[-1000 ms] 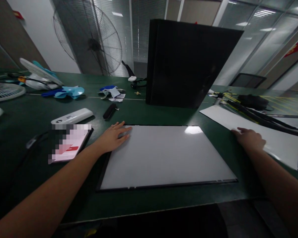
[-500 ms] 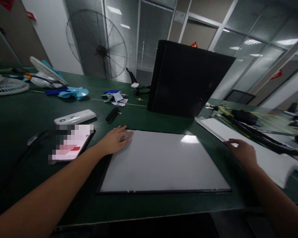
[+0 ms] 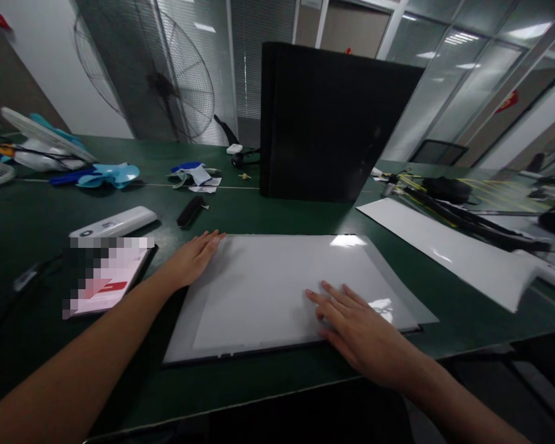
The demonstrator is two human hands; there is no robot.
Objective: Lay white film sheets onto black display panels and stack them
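Green table [image 3: 245,213] bears white panel [image 3: 268,290], loose sheet [image 3: 448,250], remote [image 3: 115,222], black box [image 3: 333,117].

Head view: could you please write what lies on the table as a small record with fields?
Surface: green table
Centre: white panel, lying flat; film over it, reaching past its right edge
Hands: left hand open, flat on the far left corner; right hand open, flat on the near right part
Behind: black box, upright
Right side: white sheet, near corner curled up
Left side: white remote
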